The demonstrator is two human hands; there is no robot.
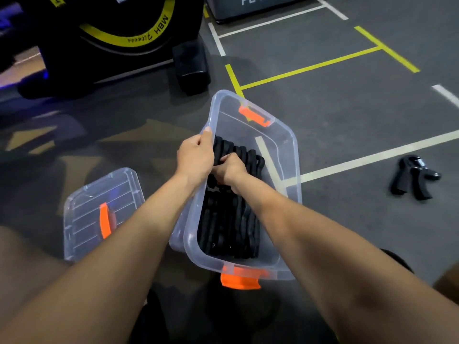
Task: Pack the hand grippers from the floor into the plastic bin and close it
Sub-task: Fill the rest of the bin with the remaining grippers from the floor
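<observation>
Grey floor [335,100] carries my bin [285,155] packed with black grippers [231,219], lid [99,209] left of it, my left hand [195,157] curled on its rim, right hand [229,170] gripping one inside, two grippers [413,178] lying right.

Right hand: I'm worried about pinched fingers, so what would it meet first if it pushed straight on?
Probably the packed black hand grippers; the right hand already reaches down among them inside the clear bin. Depth is unclear.

The yellow ring [139,33] on the black machine [104,45] at the top left carries black letters "MBH", seen upside down, then a smaller word too small to read. The dark box [253,6] at the top shows white letters "PL", the rest cut off.
</observation>
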